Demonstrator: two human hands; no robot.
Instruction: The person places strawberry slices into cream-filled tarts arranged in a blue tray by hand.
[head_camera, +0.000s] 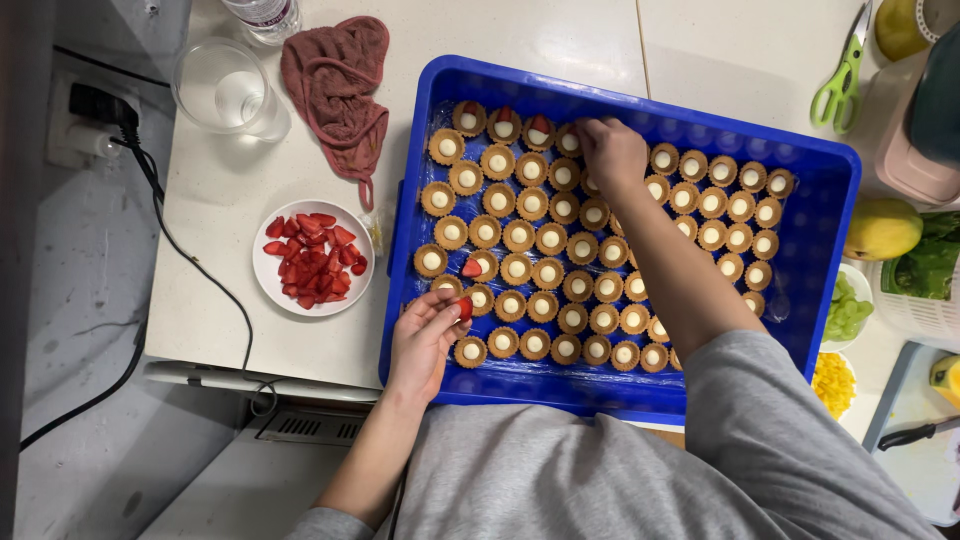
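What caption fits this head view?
Left hand holds a strawberry piece over tart shells in a blue tray; right hand reaches farther.

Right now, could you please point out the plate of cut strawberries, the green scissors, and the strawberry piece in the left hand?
plate of cut strawberries (268, 281), head view, bare white rim at left.
green scissors (836, 92), head view, the handle loops.
strawberry piece (465, 308), head view, red flesh at the left hand (425, 340) fingertips.
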